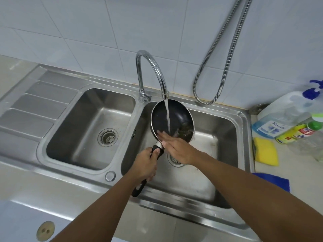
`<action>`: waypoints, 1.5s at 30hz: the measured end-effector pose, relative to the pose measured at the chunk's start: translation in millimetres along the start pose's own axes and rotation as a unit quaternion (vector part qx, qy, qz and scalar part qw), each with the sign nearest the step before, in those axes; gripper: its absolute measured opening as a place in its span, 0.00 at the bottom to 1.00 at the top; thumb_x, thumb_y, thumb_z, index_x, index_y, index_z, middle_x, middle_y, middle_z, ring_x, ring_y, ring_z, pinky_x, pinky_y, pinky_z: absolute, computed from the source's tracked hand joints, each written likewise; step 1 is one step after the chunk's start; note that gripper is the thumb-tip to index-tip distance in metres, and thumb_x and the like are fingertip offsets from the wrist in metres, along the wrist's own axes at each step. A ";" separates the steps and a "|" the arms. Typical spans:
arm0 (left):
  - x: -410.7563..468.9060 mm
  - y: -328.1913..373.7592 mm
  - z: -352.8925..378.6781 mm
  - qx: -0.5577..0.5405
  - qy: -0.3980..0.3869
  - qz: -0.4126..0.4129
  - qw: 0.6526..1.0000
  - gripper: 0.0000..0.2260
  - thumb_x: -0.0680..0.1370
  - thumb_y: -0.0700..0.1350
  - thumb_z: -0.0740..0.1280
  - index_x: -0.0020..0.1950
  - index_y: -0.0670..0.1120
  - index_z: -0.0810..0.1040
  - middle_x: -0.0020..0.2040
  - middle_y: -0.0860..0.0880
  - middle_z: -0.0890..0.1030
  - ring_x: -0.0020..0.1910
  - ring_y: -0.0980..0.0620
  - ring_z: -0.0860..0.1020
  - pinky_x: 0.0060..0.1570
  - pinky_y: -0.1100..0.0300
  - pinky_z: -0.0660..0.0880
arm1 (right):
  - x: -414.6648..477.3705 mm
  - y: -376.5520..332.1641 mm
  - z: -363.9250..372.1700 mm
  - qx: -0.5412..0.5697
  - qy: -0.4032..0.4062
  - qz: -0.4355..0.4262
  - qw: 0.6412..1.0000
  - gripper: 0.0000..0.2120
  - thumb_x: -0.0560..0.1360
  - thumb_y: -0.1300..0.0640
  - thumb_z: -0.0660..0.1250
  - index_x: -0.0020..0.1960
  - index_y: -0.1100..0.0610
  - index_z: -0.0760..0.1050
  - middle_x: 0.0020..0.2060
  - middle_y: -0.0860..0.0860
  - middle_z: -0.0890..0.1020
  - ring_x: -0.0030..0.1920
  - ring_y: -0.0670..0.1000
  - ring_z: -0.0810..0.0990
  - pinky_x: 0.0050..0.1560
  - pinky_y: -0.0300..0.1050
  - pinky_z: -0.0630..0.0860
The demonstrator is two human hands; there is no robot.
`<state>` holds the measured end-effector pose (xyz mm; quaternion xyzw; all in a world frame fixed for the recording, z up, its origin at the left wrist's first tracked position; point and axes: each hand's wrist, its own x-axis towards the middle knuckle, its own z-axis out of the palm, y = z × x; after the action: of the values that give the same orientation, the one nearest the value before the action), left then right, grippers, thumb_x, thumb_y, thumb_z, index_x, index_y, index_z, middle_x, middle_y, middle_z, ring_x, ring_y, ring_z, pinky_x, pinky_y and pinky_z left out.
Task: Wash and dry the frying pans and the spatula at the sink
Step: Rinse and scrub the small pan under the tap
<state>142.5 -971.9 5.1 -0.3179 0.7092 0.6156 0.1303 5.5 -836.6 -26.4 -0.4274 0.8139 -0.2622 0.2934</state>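
Item: small black frying pan (172, 117), held tilted over the right basin of the sink (241, 119), under the faucet (153, 70) so that running water sheets off. Left hand (146, 165) wraps its handle (157, 151); right hand (176, 147) rubs inside, fingers flat. Dark nonstick interior, wet, residue at the low right edge.

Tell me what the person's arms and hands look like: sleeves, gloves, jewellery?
The left arm and right arm are bare as far up as the view shows; no sleeve is in sight. The left hand and the right hand wear no gloves, and no watch, bracelet or ring is visible on them.
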 end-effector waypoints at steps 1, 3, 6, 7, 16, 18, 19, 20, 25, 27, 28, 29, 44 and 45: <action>1.9 -1.1 -2.3 0.001 0.006 0.002 1.000 0.14 0.87 0.51 0.58 0.57 0.42 0.75 0.34 0.42 0.74 0.19 0.53 0.67 0.20 0.62 0.64 | -10.1 9.6 -0.1 -0.031 -0.002 -0.006 1.000 0.24 0.87 0.46 0.46 0.81 0.50 0.59 0.80 0.42 0.57 0.79 0.40 0.53 0.80 0.46 0.53; 4.6 -1.9 -4.7 0.007 0.008 0.007 1.000 0.13 0.87 0.52 0.58 0.56 0.43 0.75 0.35 0.41 0.74 0.20 0.52 0.68 0.20 0.61 0.65 | -22.3 28.4 -7.9 -0.116 0.011 -0.004 0.993 0.25 0.86 0.45 0.45 0.80 0.50 0.63 0.80 0.42 0.60 0.79 0.43 0.58 0.79 0.51 0.58; 3.6 -3.0 -3.8 0.014 -0.006 0.008 1.000 0.13 0.87 0.52 0.58 0.56 0.44 0.75 0.35 0.42 0.75 0.20 0.52 0.68 0.21 0.61 0.65 | -22.6 46.8 -20.6 -0.224 0.036 0.047 0.973 0.29 0.86 0.43 0.43 0.82 0.55 0.54 0.82 0.51 0.54 0.81 0.51 0.55 0.80 0.47 0.50; 1.5 -3.6 -1.8 0.015 -0.015 0.006 1.000 0.13 0.87 0.52 0.58 0.57 0.45 0.75 0.35 0.42 0.74 0.20 0.52 0.68 0.20 0.61 0.65 | -20.9 50.2 -23.3 -0.238 0.046 0.075 0.967 0.31 0.85 0.42 0.43 0.82 0.58 0.51 0.82 0.54 0.51 0.81 0.53 0.53 0.80 0.46 0.47; 0.9 2.8 13.5 0.048 -0.032 0.016 0.998 0.13 0.87 0.53 0.57 0.54 0.46 0.75 0.32 0.45 0.74 0.20 0.53 0.69 0.21 0.60 0.67 | 15.3 7.3 -13.8 0.006 0.102 0.113 0.988 0.29 0.87 0.49 0.48 0.83 0.56 0.43 0.82 0.48 0.39 0.81 0.47 0.39 0.80 0.47 0.42; 3.3 5.0 9.9 0.052 -0.022 0.013 0.998 0.13 0.87 0.53 0.57 0.55 0.45 0.75 0.33 0.45 0.75 0.20 0.53 0.69 0.21 0.59 0.67 | 12.5 -3.8 -5.0 0.029 0.086 0.047 0.995 0.26 0.87 0.52 0.50 0.83 0.55 0.50 0.82 0.45 0.46 0.80 0.43 0.42 0.79 0.41 0.43; 4.7 5.4 7.7 0.049 -0.016 0.009 0.999 0.13 0.87 0.53 0.57 0.55 0.45 0.75 0.33 0.45 0.75 0.20 0.53 0.69 0.21 0.60 0.67 | 9.5 -5.4 -2.3 0.036 0.069 0.028 0.997 0.24 0.87 0.52 0.50 0.82 0.54 0.55 0.81 0.44 0.50 0.80 0.41 0.45 0.78 0.38 0.45; 6.1 5.0 5.3 0.043 -0.011 0.005 0.999 0.12 0.87 0.53 0.57 0.56 0.46 0.75 0.33 0.45 0.75 0.20 0.54 0.69 0.21 0.60 0.67 | 6.0 -0.9 0.1 0.028 0.056 0.012 0.998 0.23 0.87 0.52 0.51 0.80 0.53 0.61 0.81 0.42 0.55 0.79 0.39 0.49 0.78 0.37 0.47; 5.4 -0.9 -7.5 0.000 -0.001 -0.014 1.000 0.13 0.87 0.53 0.58 0.55 0.44 0.74 0.35 0.42 0.75 0.20 0.52 0.68 0.21 0.61 0.65 | -7.3 39.0 -35.1 -0.035 0.085 0.078 0.993 0.18 0.79 0.51 0.61 0.35 0.56 0.81 0.33 0.54 0.84 0.33 0.53 0.82 0.44 0.53 0.82; 1.6 -3.5 -9.8 -0.013 -0.012 -0.020 1.000 0.13 0.87 0.53 0.58 0.53 0.45 0.73 0.35 0.43 0.75 0.21 0.52 0.67 0.21 0.61 0.64 | 2.5 43.1 -58.4 -0.040 0.124 0.104 0.986 0.21 0.78 0.53 0.64 0.27 0.56 0.73 0.23 0.54 0.75 0.23 0.54 0.73 0.32 0.51 0.78; 0.0 -4.6 -9.7 -0.014 -0.018 -0.021 1.000 0.13 0.87 0.53 0.57 0.51 0.46 0.73 0.34 0.43 0.75 0.21 0.52 0.67 0.21 0.61 0.64 | 10.2 37.0 -69.7 -0.051 0.150 0.095 0.983 0.21 0.79 0.54 0.64 0.27 0.54 0.72 0.22 0.52 0.74 0.22 0.51 0.71 0.29 0.45 0.74; -1.1 -5.5 -9.1 -0.014 -0.023 -0.021 0.999 0.13 0.87 0.53 0.57 0.50 0.46 0.73 0.34 0.44 0.75 0.21 0.52 0.67 0.21 0.60 0.64 | 20.9 26.2 -81.7 -0.074 0.184 0.080 0.977 0.22 0.80 0.55 0.64 0.28 0.53 0.71 0.23 0.49 0.73 0.23 0.47 0.70 0.30 0.40 0.70; 12.9 -14.7 -9.6 -0.046 -0.047 -0.055 0.996 0.14 0.88 0.51 0.56 0.50 0.43 0.72 0.26 0.51 0.73 0.18 0.54 0.65 0.21 0.61 0.62 | 160.8 -15.8 -132.1 -0.359 0.067 -0.095 0.926 0.22 0.79 0.52 0.58 0.71 0.40 0.68 0.54 0.38 0.78 0.42 0.49 0.77 0.40 0.46 0.75; 13.0 -16.4 -9.3 -0.049 -0.048 -0.057 0.996 0.13 0.88 0.50 0.57 0.52 0.42 0.72 0.27 0.50 0.74 0.18 0.54 0.65 0.21 0.61 0.62 | 156.3 -14.2 -133.6 -0.345 0.061 -0.058 0.935 0.25 0.76 0.50 0.59 0.73 0.39 0.67 0.58 0.43 0.81 0.45 0.53 0.81 0.46 0.49 0.79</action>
<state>144.4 -985.3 -13.4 -0.3335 0.6521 0.6556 0.1835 -152.8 -952.9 35.9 -0.5324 0.8442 -0.0076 0.0621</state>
